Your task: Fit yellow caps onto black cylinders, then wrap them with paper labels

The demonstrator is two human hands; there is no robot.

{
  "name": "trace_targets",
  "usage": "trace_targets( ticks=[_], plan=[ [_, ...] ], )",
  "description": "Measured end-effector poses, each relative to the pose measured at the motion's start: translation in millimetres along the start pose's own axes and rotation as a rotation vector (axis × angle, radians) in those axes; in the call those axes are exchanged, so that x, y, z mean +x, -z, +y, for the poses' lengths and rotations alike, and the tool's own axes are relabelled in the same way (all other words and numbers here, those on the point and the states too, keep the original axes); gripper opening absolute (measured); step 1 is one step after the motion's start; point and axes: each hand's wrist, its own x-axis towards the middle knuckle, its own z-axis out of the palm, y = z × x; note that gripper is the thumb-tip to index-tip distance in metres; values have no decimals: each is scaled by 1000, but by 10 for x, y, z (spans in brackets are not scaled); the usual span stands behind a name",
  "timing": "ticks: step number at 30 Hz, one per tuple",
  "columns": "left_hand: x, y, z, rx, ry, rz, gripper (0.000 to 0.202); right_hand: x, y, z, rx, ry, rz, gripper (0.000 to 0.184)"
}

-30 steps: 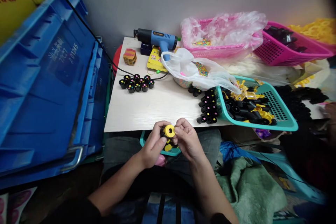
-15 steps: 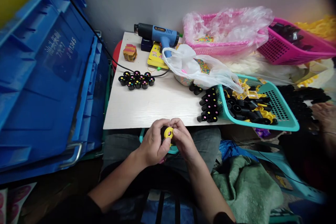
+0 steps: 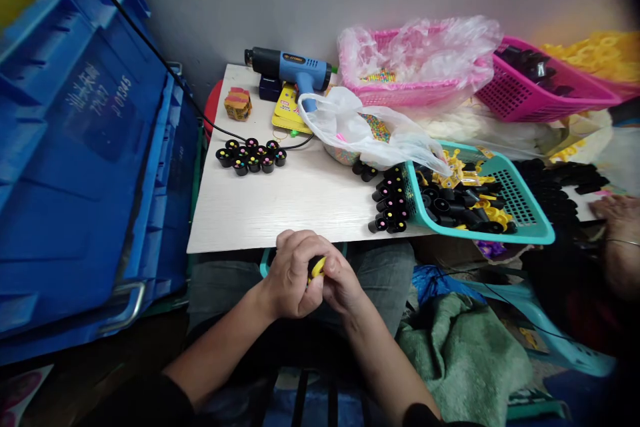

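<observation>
My left hand [image 3: 294, 275] is closed around a small black plastic cup [image 3: 311, 263], mostly hidden by the fingers. A yellow ring-shaped cap [image 3: 319, 268] shows at the cup's end, tilted edge-on. My right hand [image 3: 343, 283] is closed against the same piece, its thumb on the yellow cap. Both hands are together just off the front edge of the white table [image 3: 240, 213], above my lap. Part of a teal basket [image 3: 265, 261] shows behind them.
Black cups with coloured beads [image 3: 253, 155] cluster at left, more black cups [image 3: 390, 203] at right. A teal basket [image 3: 543, 230] holds black and yellow parts. Behind are a heat gun [image 3: 300, 70], a bead bag [image 3: 345, 127] and pink baskets [image 3: 415, 95]. A co-worker's hand [image 3: 620, 213] is far right.
The yellow cap has turned from facing up to edge-on. My hands have drawn closer, the left fingers wrapping further over the piece. The whole view has shifted slightly.
</observation>
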Motion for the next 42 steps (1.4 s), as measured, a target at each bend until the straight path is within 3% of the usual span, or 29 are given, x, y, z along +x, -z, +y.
trace_targets(
  ticks=[5,9,15,19,23,26,28,31,33,38,40,42],
  plan=[
    [-13,-14,-52,3,16,-50,33,24,-34,36,156,78,40,52],
    [10,-69,-114,-127,7,4,38,63,-29,56,248,159,97,43],
    [54,-33,-134,-486,27,-89,54,7,195,0,441,28,-186,69],
    [77,58,-111,-409,-44,-182,63,-35,326,17,413,26,-313,81],
    [97,85,-37,-452,-68,-159,62,-38,351,35,417,13,-411,79],
    [98,56,7,-454,-50,-147,63,-37,334,25,359,86,-419,89],
    [94,36,8,-369,-72,-193,62,-54,331,7,281,166,-354,81],
    [92,21,-9,-248,-121,-255,53,-107,344,-40,26,340,-162,55],
    [102,14,-6,-218,-158,-258,50,-142,354,-84,-161,437,-75,51],
    [94,-49,85,-195,-158,-196,40,-247,490,-221,-454,503,-121,60],
    [7,-122,94,-241,-99,-200,29,-344,689,-337,-569,500,49,52],
    [-127,-249,36,-257,-17,-276,15,-458,1004,-539,-661,518,375,41]
  ],
)
